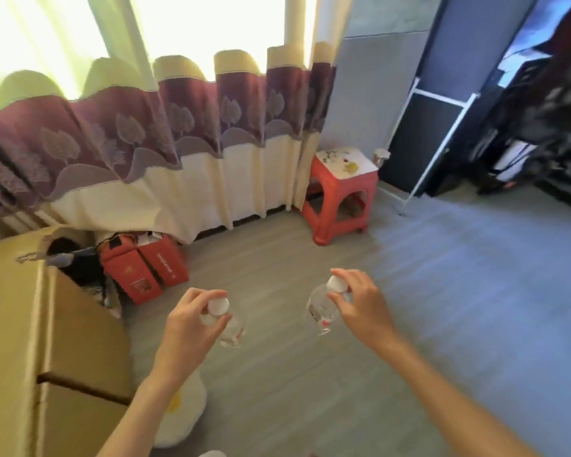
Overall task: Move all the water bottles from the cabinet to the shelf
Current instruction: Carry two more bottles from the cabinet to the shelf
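Two clear water bottles with white caps hang in the air over the grey floor. My left hand grips the left water bottle by its neck just under the cap. Likewise, my right hand holds the right water bottle by its cap and neck, a red and white label showing on its side. A tan wooden cabinet stands at the left, beside my left arm. A dark shelf unit, blurred, stands at the far right.
A red plastic stool stands by the curtain. Red cartons lie on the floor beside the cabinet. A dark panel in a white frame leans at the back right. A white and yellow slipper sits below my left arm.
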A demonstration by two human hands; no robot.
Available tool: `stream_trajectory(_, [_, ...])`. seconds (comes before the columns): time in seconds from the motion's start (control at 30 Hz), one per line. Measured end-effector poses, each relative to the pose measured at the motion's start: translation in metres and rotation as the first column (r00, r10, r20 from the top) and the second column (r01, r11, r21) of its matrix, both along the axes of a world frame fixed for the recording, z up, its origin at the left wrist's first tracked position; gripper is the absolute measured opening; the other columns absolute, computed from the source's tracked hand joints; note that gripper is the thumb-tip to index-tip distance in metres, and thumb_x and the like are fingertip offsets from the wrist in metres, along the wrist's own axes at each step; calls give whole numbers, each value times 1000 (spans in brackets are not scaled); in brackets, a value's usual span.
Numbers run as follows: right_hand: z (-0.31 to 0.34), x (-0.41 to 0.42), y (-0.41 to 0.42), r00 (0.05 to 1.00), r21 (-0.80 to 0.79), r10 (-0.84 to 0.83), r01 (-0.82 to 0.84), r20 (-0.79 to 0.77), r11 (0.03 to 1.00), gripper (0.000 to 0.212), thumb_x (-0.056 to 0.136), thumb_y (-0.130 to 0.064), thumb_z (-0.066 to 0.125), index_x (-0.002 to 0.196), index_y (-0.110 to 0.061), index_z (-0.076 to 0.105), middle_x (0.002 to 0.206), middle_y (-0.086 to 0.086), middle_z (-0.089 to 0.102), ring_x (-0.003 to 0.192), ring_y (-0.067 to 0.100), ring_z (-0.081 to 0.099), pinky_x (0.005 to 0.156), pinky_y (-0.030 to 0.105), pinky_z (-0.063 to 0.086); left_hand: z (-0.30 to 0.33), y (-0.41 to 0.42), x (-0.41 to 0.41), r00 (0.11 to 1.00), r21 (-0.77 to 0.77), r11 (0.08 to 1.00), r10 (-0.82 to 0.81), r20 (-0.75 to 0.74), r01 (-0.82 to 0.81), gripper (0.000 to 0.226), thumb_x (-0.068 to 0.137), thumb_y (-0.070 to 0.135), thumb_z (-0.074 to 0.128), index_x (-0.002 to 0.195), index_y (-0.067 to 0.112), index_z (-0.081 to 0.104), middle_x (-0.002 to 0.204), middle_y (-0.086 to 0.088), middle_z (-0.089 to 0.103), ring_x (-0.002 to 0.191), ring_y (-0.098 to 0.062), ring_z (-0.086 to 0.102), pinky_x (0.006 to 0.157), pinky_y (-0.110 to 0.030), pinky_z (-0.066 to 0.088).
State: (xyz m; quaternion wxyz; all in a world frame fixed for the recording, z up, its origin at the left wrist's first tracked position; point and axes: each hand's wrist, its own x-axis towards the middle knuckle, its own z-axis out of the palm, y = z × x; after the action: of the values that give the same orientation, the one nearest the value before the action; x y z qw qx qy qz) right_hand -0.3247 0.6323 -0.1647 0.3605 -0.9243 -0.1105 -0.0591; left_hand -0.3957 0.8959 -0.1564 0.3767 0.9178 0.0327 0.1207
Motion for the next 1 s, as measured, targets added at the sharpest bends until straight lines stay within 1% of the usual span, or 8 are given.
stream_trajectory(0.1, [6, 4, -81, 992, -32, -126, 125, -9, 992, 34, 76, -10, 69, 109, -6, 61, 104, 13, 63, 100, 30, 55, 82, 20, 34, 0, -76, 39, 992, -49, 991, -123, 3, 123, 33, 64, 5, 79, 93, 14, 66, 82, 0, 57, 71, -11, 56, 68, -6, 38])
stream_trajectory(0.23, [21, 11, -183, 963, -59, -266, 268, 29, 962, 34, 79, -15, 67, 110, -5, 60, 104, 14, 62, 101, 30, 54, 85, 21, 34, 1, -177, 90, 952, -92, 948, -307, 6, 306, 31, 64, 8, 79, 90, 20, 66, 80, 3, 57, 78, -10, 54, 66, -8, 39])
stream_trajectory(0.37, [35, 18, -271, 881, 6, -471, 471, 52, 882, 36, 83, -18, 64, 116, -9, 57, 109, 11, 60, 102, 26, 53, 90, 29, 39, 6, -280, 145, 871, -82, 867, -492, 8, 491, 31, 64, 10, 80, 91, 16, 68, 78, 1, 58, 78, -8, 53, 65, -9, 40])
stream_trajectory(0.53, [27, 34, -366, 770, 14, -638, 638, 8, 770, 38, 86, -21, 60, 122, -12, 53, 115, 6, 56, 104, 20, 52, 88, 21, 35, 1, -403, 209, 742, -64, 741, -670, -7, 669, 33, 63, 10, 80, 94, 17, 68, 76, 13, 52, 68, -7, 53, 63, -3, 37])
stream_trajectory(0.73, [13, 95, -475, 647, -10, -759, 760, -68, 649, 40, 87, -23, 58, 125, -15, 50, 115, 7, 55, 104, 20, 52, 93, 31, 43, -11, -534, 311, 610, -107, 606, -793, 3, 788, 32, 65, 11, 79, 95, 16, 68, 80, 12, 55, 75, 0, 54, 66, -2, 37])
stream_trajectory(0.83, [16, 132, -527, 605, -26, -790, 792, -101, 610, 41, 87, -23, 59, 127, -16, 49, 115, 6, 54, 104, 19, 52, 92, 29, 43, -7, -598, 363, 551, -111, 548, -835, -6, 829, 32, 67, 10, 77, 97, 16, 67, 84, 8, 57, 80, 0, 52, 66, -3, 38])
stream_trajectory(0.93, [20, 163, -578, 534, -13, -840, 843, -97, 538, 39, 85, -20, 62, 122, -15, 53, 111, 5, 55, 98, 15, 52, 86, 23, 40, 3, -664, 408, 493, -97, 492, -870, -13, 865, 31, 68, 8, 76, 98, 14, 67, 88, 2, 57, 75, -7, 55, 67, -3, 38])
stream_trajectory(1.0, [20, 181, -611, 491, 10, -865, 870, -103, 493, 38, 83, -17, 64, 120, -14, 55, 108, 3, 55, 93, 14, 52, 82, 20, 37, 6, -704, 435, 459, -75, 460, -888, -24, 885, 31, 69, 8, 75, 99, 14, 67, 89, 2, 56, 75, -4, 54, 68, -2, 38])
